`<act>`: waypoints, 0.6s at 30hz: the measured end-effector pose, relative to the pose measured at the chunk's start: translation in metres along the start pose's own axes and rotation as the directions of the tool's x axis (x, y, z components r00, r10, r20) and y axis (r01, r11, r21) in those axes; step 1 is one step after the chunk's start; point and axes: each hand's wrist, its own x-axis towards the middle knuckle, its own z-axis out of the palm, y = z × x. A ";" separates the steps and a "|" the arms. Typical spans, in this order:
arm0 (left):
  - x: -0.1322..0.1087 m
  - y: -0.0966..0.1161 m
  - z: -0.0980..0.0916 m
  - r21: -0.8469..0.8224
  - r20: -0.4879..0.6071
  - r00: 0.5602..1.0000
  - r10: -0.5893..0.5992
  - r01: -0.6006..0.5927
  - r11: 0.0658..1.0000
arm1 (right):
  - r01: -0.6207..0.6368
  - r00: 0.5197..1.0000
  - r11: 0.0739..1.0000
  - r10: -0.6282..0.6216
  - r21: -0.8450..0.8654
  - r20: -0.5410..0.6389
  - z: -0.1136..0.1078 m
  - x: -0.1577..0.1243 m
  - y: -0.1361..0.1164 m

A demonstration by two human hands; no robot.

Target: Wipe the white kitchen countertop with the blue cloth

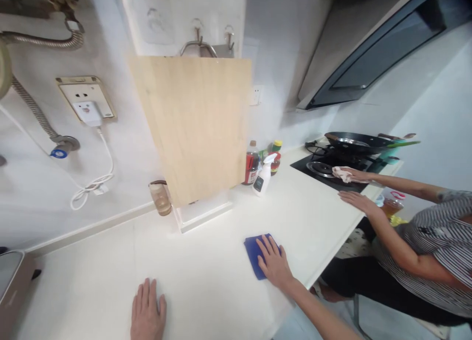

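Note:
On the white countertop (206,276), my left hand (148,310) lies flat and open, palm down, with nothing under it that I can see. My right hand (276,264) rests open on a folded blue cloth (253,256), its fingers spread over the upper right part. The cloth lies flat on the counter near its front edge. Behind it, a white spray bottle (263,179) stands upright by the wall column.
A wooden cutting board (199,128) hangs on the column, beside a glass jar (161,200). Sauce bottles (252,163) stand behind the spray bottle. To the right, a co-worker (435,246) presses a pale cloth (342,174) on the stove (308,164), near a wok (354,142).

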 end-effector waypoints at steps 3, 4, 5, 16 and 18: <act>-0.002 -0.001 0.002 0.016 -0.014 1.000 0.023 -0.023 1.000 | -0.121 0.992 0.991 0.123 -0.058 0.025 0.007 0.029 -0.016; -0.003 -0.001 0.002 0.024 -0.016 0.999 0.032 -0.031 0.999 | -0.144 0.988 0.987 0.147 -0.070 0.044 0.009 0.038 -0.023; -0.004 0.000 0.001 0.031 -0.018 0.999 0.036 -0.036 0.999 | -0.159 0.984 0.984 0.164 -0.079 0.066 0.009 0.047 -0.030; -0.008 0.001 -0.002 0.036 0.016 0.999 0.047 -0.048 0.998 | -0.062 0.964 0.998 0.065 -0.019 0.256 0.002 0.116 -0.157; -0.007 0.001 -0.002 0.045 0.020 0.999 0.048 -0.048 0.998 | 0.026 0.967 0.999 -0.030 0.020 0.252 0.004 0.111 -0.189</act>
